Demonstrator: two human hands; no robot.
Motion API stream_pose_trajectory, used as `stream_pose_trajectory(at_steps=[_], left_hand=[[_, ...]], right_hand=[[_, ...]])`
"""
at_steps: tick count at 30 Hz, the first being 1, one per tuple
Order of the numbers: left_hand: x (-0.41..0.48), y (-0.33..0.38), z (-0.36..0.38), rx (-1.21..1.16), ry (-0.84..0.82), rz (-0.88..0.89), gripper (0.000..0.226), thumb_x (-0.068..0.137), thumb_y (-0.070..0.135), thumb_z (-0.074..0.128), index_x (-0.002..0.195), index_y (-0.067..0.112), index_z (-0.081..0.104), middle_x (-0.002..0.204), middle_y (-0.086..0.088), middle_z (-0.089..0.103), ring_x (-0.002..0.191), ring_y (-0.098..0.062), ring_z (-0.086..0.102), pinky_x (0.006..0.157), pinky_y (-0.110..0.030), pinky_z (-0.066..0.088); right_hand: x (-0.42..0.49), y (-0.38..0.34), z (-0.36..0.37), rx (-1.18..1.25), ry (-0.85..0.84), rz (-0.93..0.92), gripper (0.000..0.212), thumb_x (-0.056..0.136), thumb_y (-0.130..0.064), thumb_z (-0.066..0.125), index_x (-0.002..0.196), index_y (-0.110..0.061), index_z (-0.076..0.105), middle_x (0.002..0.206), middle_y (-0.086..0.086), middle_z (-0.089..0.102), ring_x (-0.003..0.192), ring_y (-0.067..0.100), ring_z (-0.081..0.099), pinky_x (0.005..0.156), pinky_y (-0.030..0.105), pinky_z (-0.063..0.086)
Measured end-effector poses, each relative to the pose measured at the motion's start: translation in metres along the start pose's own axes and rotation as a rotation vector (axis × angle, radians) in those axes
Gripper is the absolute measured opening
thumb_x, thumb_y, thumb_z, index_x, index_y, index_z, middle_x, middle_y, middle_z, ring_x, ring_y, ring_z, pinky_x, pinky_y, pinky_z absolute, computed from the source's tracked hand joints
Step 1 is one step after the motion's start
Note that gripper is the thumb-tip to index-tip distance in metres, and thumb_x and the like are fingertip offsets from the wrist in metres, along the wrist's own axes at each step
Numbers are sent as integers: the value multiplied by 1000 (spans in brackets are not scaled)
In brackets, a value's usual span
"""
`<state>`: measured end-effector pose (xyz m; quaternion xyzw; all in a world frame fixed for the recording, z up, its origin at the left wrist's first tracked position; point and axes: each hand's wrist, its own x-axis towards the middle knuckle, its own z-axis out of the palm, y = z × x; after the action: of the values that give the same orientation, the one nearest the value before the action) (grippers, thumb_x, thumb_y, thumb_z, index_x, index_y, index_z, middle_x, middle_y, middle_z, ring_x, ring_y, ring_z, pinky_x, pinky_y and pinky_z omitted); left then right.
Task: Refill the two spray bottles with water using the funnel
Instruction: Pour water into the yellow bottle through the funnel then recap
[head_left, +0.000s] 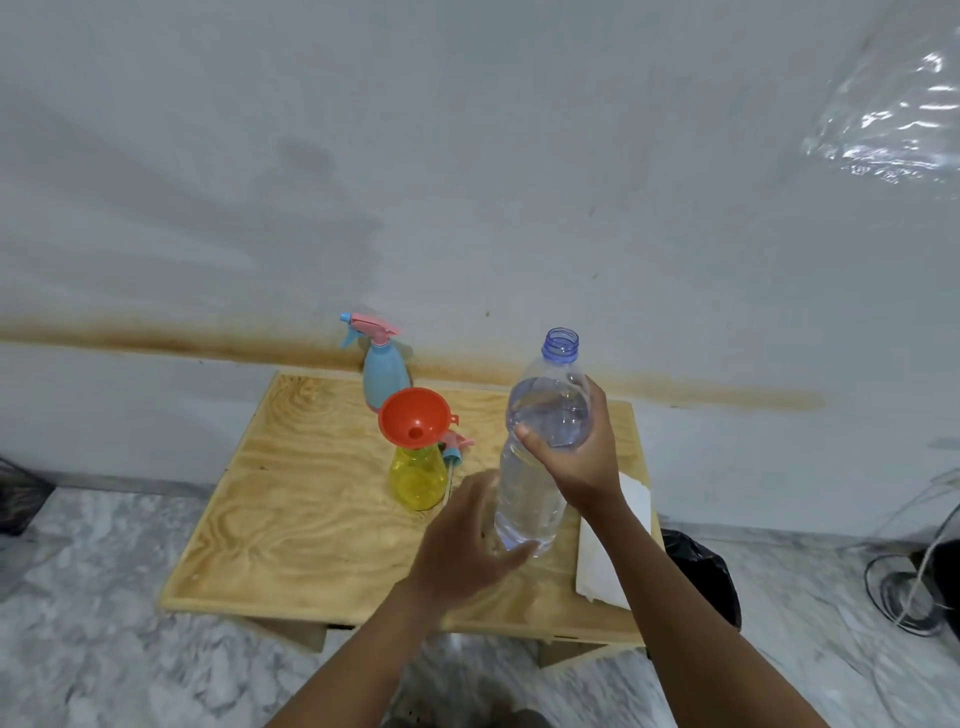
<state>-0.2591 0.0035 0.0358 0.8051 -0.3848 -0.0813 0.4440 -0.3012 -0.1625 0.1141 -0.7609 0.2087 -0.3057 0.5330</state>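
Our right hand (582, 462) grips the clear water bottle (530, 499) round its upper body, right of centre in the frame, thumb in front and fingers wrapped behind. The bottle stands nearly upright, its blue neck uncapped, with water up to about the shoulder. Our left hand (462, 545) is at the bottle's base, lower centre, fingers spread and holding nothing; it is blurred, so we cannot tell whether the thumb touches the plastic.

Just left of the bottle, the yellow spray bottle (418, 478) stands on the wooden table (291, 493) with the orange funnel (415, 415) seated in its open neck. A pink and blue spray head (454, 447) lies just beside it. The blue spray bottle (384, 374), trigger head on, stands behind at the table's far edge against the wall. A white sheet (602, 566) lies under our right forearm, and a black bag (701, 571) sits beside the table at lower right.
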Motion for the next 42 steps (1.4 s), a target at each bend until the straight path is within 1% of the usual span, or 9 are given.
stream_pose_trajectory(at_steps=[3, 6, 9, 15, 21, 31, 36, 39, 42], left_hand=[[28, 33, 13, -230, -18, -161, 96, 61, 61, 86, 135, 41, 27, 127, 24, 49, 117, 5, 52, 89, -12, 49], [49, 42, 21, -313, 77, -164, 95, 63, 32, 93, 133, 39, 30, 120, 36, 45, 113, 20, 48, 87, -2, 42], [63, 38, 28, -320, 115, -170, 83, 67, 22, 90, 130, 36, 39, 120, 26, 55, 114, 13, 52, 89, -8, 44], [85, 30, 37, -317, 135, -198, 71, 72, 20, 85, 131, 27, 47, 120, 18, 57, 116, 2, 55, 89, -12, 46], [95, 20, 49, -305, 137, -236, 76, 71, 24, 86, 133, 30, 44, 123, 13, 60, 118, -6, 58, 96, -35, 54], [98, 16, 50, -244, 150, -184, 85, 67, 24, 90, 136, 24, 41, 125, 8, 58, 121, -9, 56, 99, -36, 53], [95, 27, 43, -264, 152, -165, 93, 66, 56, 80, 141, 18, 40, 130, 3, 56, 124, -12, 54, 98, -22, 49], [97, 33, 35, -347, 208, -135, 85, 75, 45, 82, 145, 25, 38, 137, 7, 55, 129, -12, 53, 103, -35, 51], [96, 35, 34, -316, 240, -140, 93, 79, 51, 78, 153, 22, 29, 149, 4, 49, 137, -11, 48, 107, -41, 49]], right_hand=[[5, -1, -3, 11, -26, 1, 81, 68, -32, 87, 136, -32, 43, 129, -17, 56, 118, -4, 55, 91, 9, 47], [10, 1, -6, 27, -57, 2, 82, 68, -30, 86, 137, -25, 44, 129, -15, 57, 119, 0, 56, 91, 13, 48], [19, 6, -8, 33, -105, 20, 85, 67, -32, 88, 138, -26, 42, 131, -10, 56, 122, 7, 57, 94, 23, 52], [40, 21, -16, 35, -216, 141, 88, 67, -28, 92, 137, -31, 38, 126, -20, 57, 119, 0, 58, 94, 25, 51], [50, 31, -16, -10, -250, 157, 90, 65, -33, 91, 138, -36, 38, 129, -13, 59, 120, 6, 59, 99, 41, 54], [52, 25, -17, -70, -266, 133, 87, 68, -31, 90, 138, -35, 38, 127, -17, 58, 117, 1, 59, 98, 35, 54], [50, 19, -24, -65, -318, 131, 88, 70, -32, 91, 140, -35, 38, 131, -18, 58, 120, -1, 58, 99, 31, 53], [51, 18, -36, -64, -375, 138, 88, 72, -40, 88, 145, -37, 39, 136, -20, 57, 124, 2, 56, 103, 32, 51], [53, 18, -44, -63, -416, 173, 94, 70, -46, 88, 149, -38, 37, 142, -18, 54, 128, 5, 55, 104, 32, 51]])
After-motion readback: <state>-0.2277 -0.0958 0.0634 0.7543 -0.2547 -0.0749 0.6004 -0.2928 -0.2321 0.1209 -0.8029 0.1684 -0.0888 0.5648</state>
